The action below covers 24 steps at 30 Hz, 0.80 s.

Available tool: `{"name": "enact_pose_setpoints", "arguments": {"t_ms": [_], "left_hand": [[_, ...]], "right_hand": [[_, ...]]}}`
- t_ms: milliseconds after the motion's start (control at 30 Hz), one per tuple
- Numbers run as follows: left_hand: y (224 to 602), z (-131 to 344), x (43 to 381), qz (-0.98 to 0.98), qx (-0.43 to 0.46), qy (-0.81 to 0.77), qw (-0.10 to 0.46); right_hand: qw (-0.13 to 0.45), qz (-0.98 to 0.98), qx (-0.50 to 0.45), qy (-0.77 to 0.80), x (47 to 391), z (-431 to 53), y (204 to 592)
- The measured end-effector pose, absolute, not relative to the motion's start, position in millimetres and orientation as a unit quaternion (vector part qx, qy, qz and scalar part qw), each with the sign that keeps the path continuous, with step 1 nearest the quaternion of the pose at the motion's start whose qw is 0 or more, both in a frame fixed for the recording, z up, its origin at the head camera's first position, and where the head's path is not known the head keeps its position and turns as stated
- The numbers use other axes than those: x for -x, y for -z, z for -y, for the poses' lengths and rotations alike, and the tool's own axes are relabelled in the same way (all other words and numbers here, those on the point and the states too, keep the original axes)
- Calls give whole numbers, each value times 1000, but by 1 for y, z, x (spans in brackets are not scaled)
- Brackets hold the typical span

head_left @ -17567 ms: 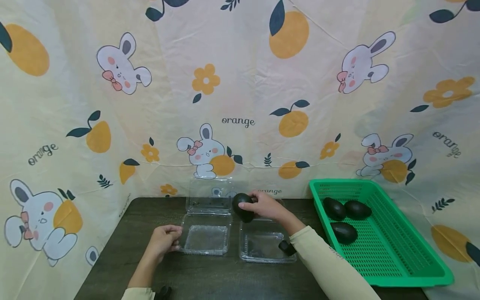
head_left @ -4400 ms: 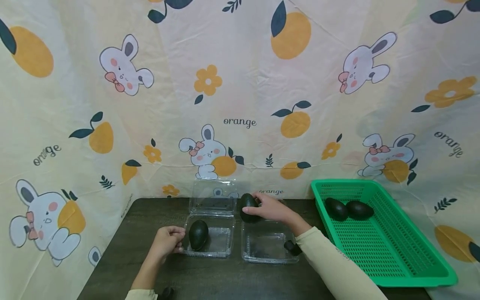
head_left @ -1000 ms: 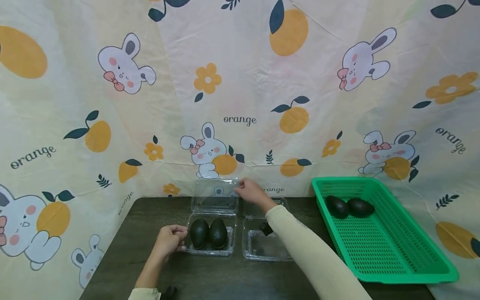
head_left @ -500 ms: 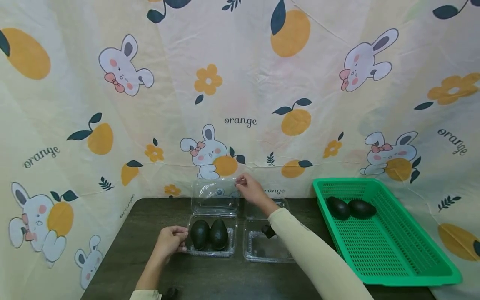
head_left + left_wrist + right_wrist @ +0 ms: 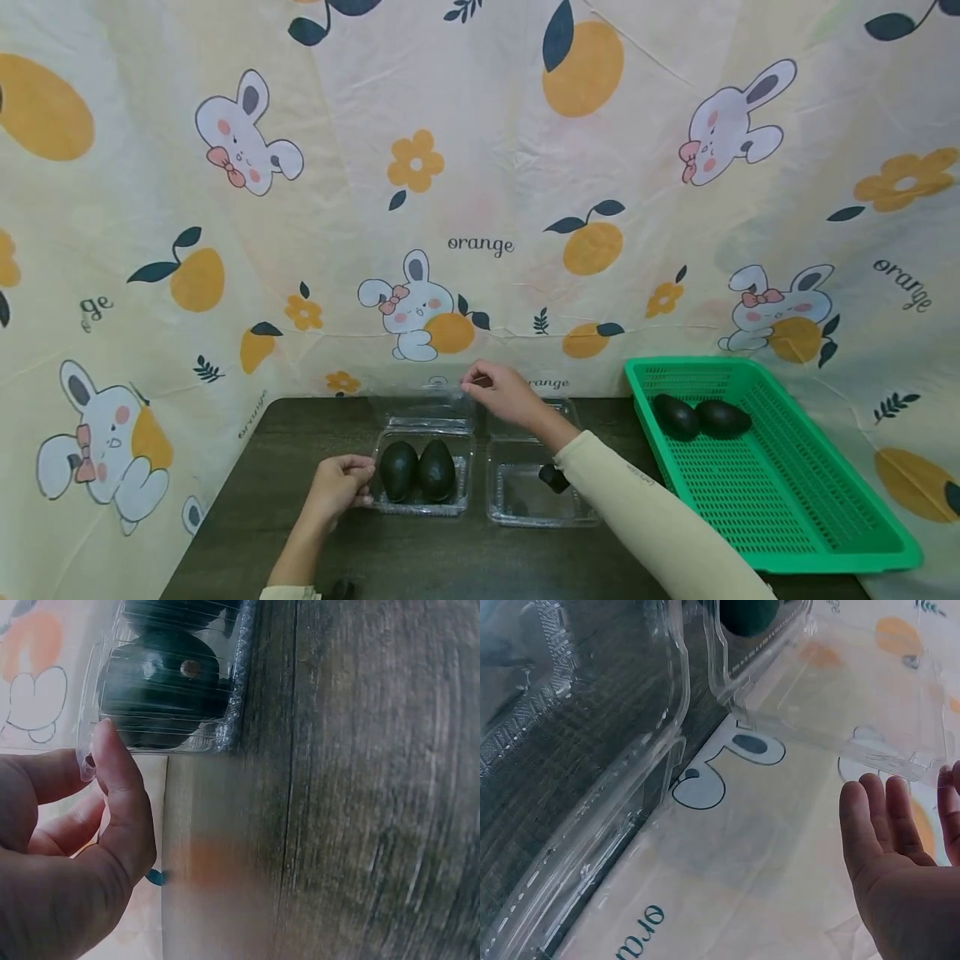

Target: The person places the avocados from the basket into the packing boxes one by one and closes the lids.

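While the left hand (image 5: 335,485) pinches the rim of a clear container (image 5: 423,508) on the table (image 5: 457,567), two dark avocados (image 5: 437,472) lie inside it. Just right stands a second container (image 5: 525,521), then a green basket (image 5: 795,508) with two more (image 5: 722,419). Farther back, the right hand (image 5: 508,397) pinches a corner of the first container's lid (image 5: 423,411) before a printed cloth (image 5: 502,150).

i find the head view set back, facing forward and down over the table (image 5: 450,562); both wrist views sit close, rolled sideways, sharing the filled container (image 5: 464,479).
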State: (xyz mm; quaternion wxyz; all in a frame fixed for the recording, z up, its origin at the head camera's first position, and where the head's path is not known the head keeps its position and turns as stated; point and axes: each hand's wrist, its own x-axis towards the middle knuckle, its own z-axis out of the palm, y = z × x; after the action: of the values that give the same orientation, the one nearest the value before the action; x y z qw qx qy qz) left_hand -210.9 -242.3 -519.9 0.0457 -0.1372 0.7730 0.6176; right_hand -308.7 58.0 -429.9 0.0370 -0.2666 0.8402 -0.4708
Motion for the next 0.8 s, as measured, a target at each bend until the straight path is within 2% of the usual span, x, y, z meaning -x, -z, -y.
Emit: {"name": "enact_pose_setpoints", "arguments": {"t_ms": [367, 800], "left_hand": [[517, 245, 209, -762, 143, -628, 67], [489, 249, 199, -768, 127, -619, 103]], "right_hand": [[44, -827, 315, 463, 275, -64, 443], [49, -847, 358, 391, 242, -67, 456]]}}
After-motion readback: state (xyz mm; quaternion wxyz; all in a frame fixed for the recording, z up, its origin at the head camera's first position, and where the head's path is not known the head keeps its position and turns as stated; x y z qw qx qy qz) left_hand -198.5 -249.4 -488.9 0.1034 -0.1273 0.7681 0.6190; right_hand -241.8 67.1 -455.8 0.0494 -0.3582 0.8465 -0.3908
